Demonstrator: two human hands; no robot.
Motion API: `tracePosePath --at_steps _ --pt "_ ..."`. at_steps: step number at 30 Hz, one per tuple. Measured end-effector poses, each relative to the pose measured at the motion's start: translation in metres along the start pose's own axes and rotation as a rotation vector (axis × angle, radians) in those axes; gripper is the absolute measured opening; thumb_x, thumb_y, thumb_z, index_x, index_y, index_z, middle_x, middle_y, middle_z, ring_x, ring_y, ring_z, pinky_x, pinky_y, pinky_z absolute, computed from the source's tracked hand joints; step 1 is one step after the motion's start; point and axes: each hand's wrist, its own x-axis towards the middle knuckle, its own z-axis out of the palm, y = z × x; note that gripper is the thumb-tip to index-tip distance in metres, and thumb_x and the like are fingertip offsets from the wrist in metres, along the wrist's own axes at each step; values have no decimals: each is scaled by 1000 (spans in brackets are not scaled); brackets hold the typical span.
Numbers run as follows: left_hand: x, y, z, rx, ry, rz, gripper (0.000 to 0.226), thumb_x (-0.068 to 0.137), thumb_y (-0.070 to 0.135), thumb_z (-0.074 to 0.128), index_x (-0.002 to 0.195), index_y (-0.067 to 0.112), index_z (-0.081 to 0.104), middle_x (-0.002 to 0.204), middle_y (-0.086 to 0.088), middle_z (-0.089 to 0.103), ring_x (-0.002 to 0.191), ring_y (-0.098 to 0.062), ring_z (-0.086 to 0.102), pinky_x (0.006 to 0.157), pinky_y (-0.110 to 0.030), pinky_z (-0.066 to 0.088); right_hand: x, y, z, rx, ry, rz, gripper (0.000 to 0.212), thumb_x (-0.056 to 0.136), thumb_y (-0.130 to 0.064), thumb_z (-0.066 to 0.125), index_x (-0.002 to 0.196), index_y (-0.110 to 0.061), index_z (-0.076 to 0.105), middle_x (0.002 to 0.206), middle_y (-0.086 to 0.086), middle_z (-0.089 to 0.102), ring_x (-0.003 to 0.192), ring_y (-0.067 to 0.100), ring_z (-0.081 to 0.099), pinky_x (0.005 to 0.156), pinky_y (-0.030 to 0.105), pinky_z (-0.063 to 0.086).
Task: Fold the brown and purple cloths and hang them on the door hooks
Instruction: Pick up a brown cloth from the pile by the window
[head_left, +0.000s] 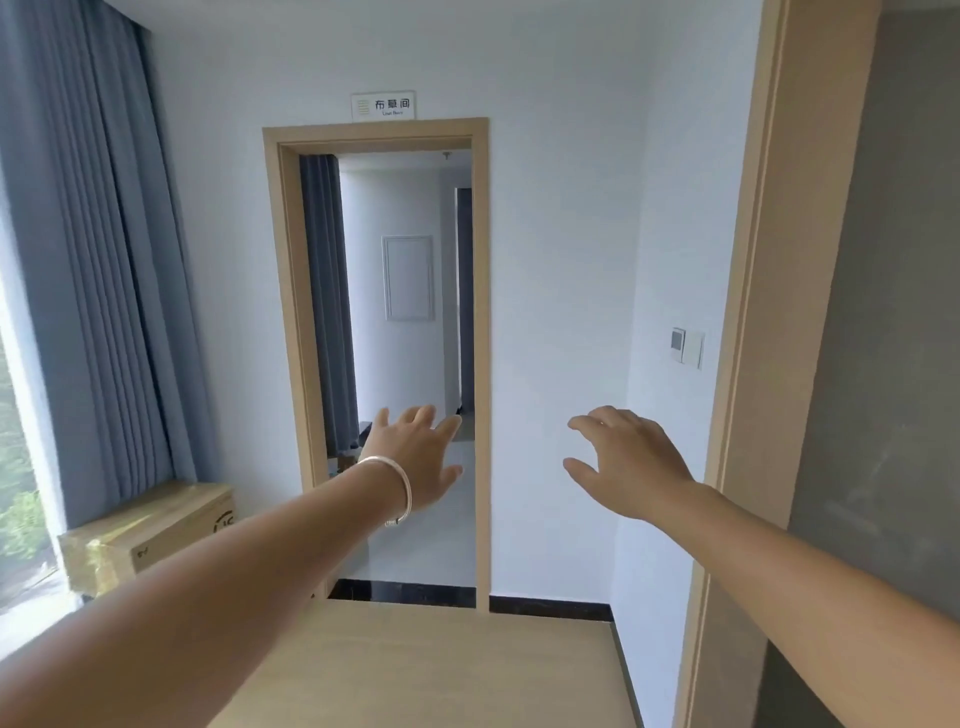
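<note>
Both bare forearms reach forward from the bottom corners, their long lines converging toward the doorway. The left hand is held out flat with fingers spread and nearly straight, pointing up and ahead, holding nothing; a silver bangle circles its wrist. The right hand hangs in the air to the right of it, palm down, fingers loosely bent and pointing left, thumb below them, also holding nothing. The two hands are well apart and touch neither each other nor any surface.

Beyond the right hand stands a white wall. Far left of the left hand hangs a blue-grey curtain beside a window. Right of the right hand rises a tan door frame with a grey door at the edge. Behind the left hand is an open doorway showing another room. Below both hands lies a pale wooden floor. Below and left of the left hand sits a wrapped cardboard box. Right of the right hand is a wall switch; above the doorway, a small sign.

No brown or purple cloth shows anywhere, and no hooks can be made out.
</note>
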Motion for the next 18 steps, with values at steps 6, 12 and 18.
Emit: tracePosePath --at_steps 6,12,18 --pt "62 37 22 15 -23 -4 63 94 57 38 148 28 20 150 -4 32 139 -24 31 115 -53 19 47 55 38 29 -19 -17 53 93 -52 44 140 -26 42 137 -5 47 129 18 40 106 34 30" --pt "114 43 59 14 -28 8 64 93 58 39 147 29 21 148 -2 35 137 -24 33 114 -54 20 87 94 83 50 -55 8 55 93 -54 44 140 -25 42 138 -3 47 129 18 40 105 34 31" --pt "177 30 117 -35 -41 -7 66 93 64 30 148 30 19 148 -1 35 139 -23 31 114 -55 18 139 112 138 28 -84 14 63 92 -63 37 142 -26 37 146 -2 39 136 18 33 111 35 26"
